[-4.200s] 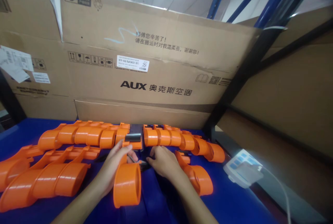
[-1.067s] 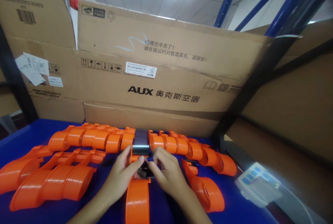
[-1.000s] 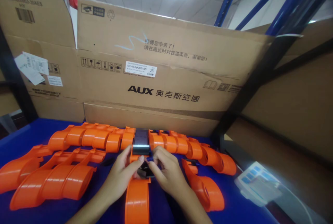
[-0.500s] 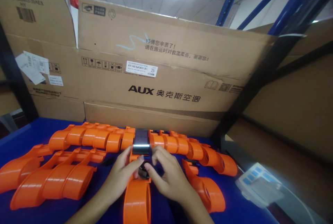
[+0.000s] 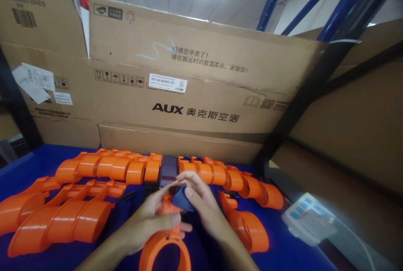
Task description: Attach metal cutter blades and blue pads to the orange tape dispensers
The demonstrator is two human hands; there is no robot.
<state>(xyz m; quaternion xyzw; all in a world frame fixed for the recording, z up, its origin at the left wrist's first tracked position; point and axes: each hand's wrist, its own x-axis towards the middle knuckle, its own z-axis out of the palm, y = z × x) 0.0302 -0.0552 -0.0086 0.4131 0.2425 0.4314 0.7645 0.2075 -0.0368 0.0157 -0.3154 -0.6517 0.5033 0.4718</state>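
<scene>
My left hand point(image 5: 154, 216) is closed around the neck of an orange ringed part point(image 5: 143, 258), whose round opening faces up toward the camera. My right hand point(image 5: 201, 197) pinches a dark blue cloth point(image 5: 182, 199) against the top end of that part, where a small dark piece shows. Just beyond my fingers stands a dark box-like device point(image 5: 169, 168). Rows of orange ringed parts point(image 5: 119, 168) lie to its left and more orange parts point(image 5: 218, 175) to its right.
More orange parts point(image 5: 64, 222) lie at the left on the blue surface point(image 5: 126, 216). A cardboard panel point(image 5: 195, 99) stands behind, a black post point(image 5: 292, 95) rises at the right, and a white-and-blue device point(image 5: 308, 218) with a cable sits at right.
The held orange part has turned and come up, its ring opening now visible. The dark blue cloth now shows in my right hand. My left hand has shifted onto the part's neck.
</scene>
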